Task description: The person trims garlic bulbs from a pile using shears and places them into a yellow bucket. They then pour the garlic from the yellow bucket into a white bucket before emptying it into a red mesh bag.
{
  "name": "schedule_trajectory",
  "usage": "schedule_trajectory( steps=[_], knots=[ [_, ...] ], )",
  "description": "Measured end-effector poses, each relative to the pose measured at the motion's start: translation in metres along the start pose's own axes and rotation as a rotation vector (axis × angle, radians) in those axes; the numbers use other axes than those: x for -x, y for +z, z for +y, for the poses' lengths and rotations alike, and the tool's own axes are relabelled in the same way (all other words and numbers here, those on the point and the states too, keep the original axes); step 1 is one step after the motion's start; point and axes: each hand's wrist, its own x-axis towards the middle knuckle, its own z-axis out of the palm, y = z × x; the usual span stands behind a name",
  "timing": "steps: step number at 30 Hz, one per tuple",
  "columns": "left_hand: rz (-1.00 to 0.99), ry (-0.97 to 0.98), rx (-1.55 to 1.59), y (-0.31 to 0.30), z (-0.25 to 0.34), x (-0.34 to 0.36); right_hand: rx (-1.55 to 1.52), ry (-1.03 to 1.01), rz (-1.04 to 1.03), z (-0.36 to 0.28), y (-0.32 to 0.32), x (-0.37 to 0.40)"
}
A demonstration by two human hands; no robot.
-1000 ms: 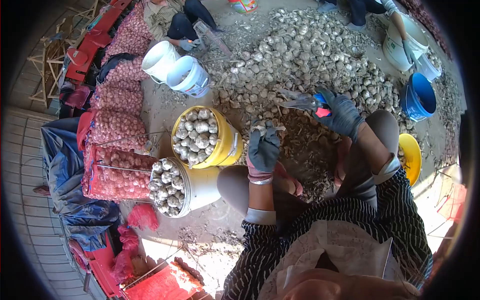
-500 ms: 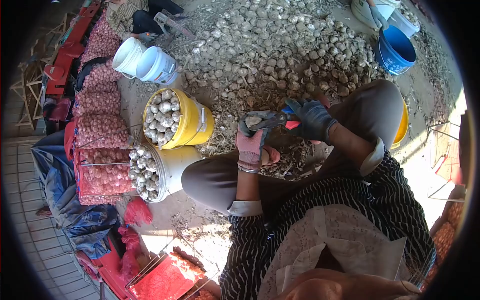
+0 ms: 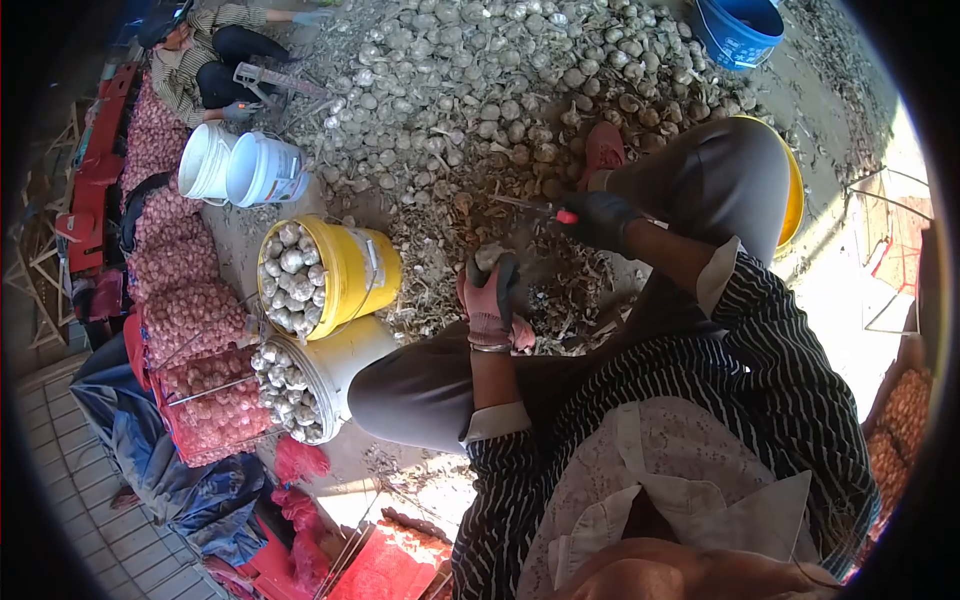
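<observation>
1. The left hand (image 3: 488, 300), in a pink and grey glove, pinches a garlic bulb (image 3: 489, 257) above the scraps (image 3: 590, 290) between the knees. The bulb sits at the hand's far end, probably to leave part of it uncovered.
2. The right hand (image 3: 600, 221), in a dark glove, is wrapped around the red-handled shears (image 3: 566, 216). Their blades point leftward, beyond the bulb and apart from it; blur hides whether they are parted. This sideways hold seems to keep the points off the body.
3. Beside the left knee (image 3: 400, 385) stand a white bucket (image 3: 350, 358) and a yellow bucket (image 3: 358, 265), both heaped with bulbs, presumably placed for an easy reach.
4. The garlic pile (image 3: 450, 90) spreads beyond the feet, likely close enough to reach while seated.
5. Farther left, two pale buckets (image 3: 268, 170) touch each other near another person (image 3: 215, 60), perhaps handy to that seat. Filled mesh sacks (image 3: 178, 300) line the side, seemingly keeping the middle floor free.
</observation>
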Motion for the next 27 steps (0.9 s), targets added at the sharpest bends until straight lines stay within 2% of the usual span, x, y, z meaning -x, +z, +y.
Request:
schedule_trajectory(
  steps=[1,2,3,4,5,6,8,10,12,16,19,21,22,23,24,25,27],
  knots=[
    [-0.157,0.363,-0.445,-0.009,0.001,0.0,-0.174,0.077,-0.044,-0.006,-0.006,0.008],
    [-0.151,0.351,-0.456,-0.015,-0.001,-0.002,-0.349,0.155,-0.088,-0.012,-0.005,0.016],
    [-0.118,0.228,0.02,-0.009,0.01,-0.003,-0.364,0.159,-0.093,-0.015,0.011,0.021],
    [-0.081,0.101,0.495,-0.001,0.021,-0.005,-0.423,0.057,-0.007,-0.016,0.029,0.026],
    [-0.071,0.075,0.571,0.009,0.03,-0.004,-0.474,-0.043,0.082,-0.016,0.044,0.031],
    [-0.075,0.067,0.572,0.009,0.03,-0.007,-0.473,-0.035,0.083,-0.023,0.047,0.039],
    [-0.354,0.123,0.838,0.0,0.023,-0.016,-0.585,0.023,0.036,-0.037,0.05,0.05],
    [-0.377,0.112,0.816,-0.009,0.014,-0.014,-0.633,0.008,0.077,-0.037,0.055,0.045],
    [-0.07,0.17,0.281,-0.01,0.001,-0.009,-0.578,-0.002,-0.067,-0.033,0.054,0.037],
    [-0.035,0.069,0.195,0.0,-0.019,-0.002,-0.458,-0.029,-0.026,-0.035,0.055,0.033],
    [0.005,0.315,-0.464,-0.004,-0.039,0.001,-0.529,0.001,-0.042,-0.037,0.053,0.032],
    [0.077,0.488,-0.921,-0.014,-0.049,0.0,-0.42,0.096,-0.276,-0.044,0.027,0.026],
    [0.134,0.505,-0.944,-0.03,-0.071,-0.007,-0.707,0.057,-0.192,-0.031,0.058,0.025],
    [-0.041,0.2,-0.071,-0.053,-0.104,-0.02,-1.003,0.014,-0.122,-0.023,0.092,0.022],
    [-0.247,-0.098,0.81,-0.073,-0.113,-0.03,-1.22,0.223,-0.202,-0.037,0.074,0.021],
    [-0.234,-0.059,0.804,-0.071,-0.076,-0.026,-1.412,0.462,-0.284,-0.043,0.052,0.022],
    [-0.062,0.002,0.8,-0.057,0.026,-0.002,-1.401,0.445,-0.312,-0.017,0.064,0.012]
  ],
)
